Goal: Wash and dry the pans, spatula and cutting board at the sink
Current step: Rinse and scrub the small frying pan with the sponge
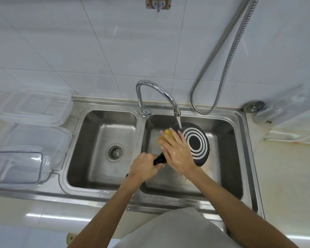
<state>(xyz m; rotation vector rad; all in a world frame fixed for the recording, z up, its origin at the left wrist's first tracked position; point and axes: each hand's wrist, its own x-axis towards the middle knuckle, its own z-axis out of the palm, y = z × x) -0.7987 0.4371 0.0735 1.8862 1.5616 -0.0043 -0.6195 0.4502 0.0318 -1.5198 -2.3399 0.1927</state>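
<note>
In the right basin [227, 149] of the steel double sink, a dark frying pan [198, 145] is held upside down and tilted, its ringed base facing up under the running stream [179, 122] from the chrome faucet [157, 90]. The left hand [143, 167] has its fingers curled tight round the black handle [159, 159], close to where it joins the pan body. The right hand [177, 151] lies across the near edge of the base with its fingers nearly straight, pressing a yellow sponge [166, 136] flat against the metal; whether the thumb hooks under the sponge cannot be told. The hand looks wet and glossy.

The pan is stiff and probably fairly weighty toward its body, so carried by the handle alone it will want to droop or twist. With water, and perhaps soap, on it, the smooth base and rim are likely slippery; the handle looks like the surest place to hold, and a grip near the pan body gives the best control of the tilt. The sponge is soft and gives under pressure, so it should follow the curve of the edge.

The left basin [97, 133] holds nothing but its drain strainer. Clear plastic containers [30, 108] sit on the counter to the left. No spatula or cutting board can be made out.
</note>
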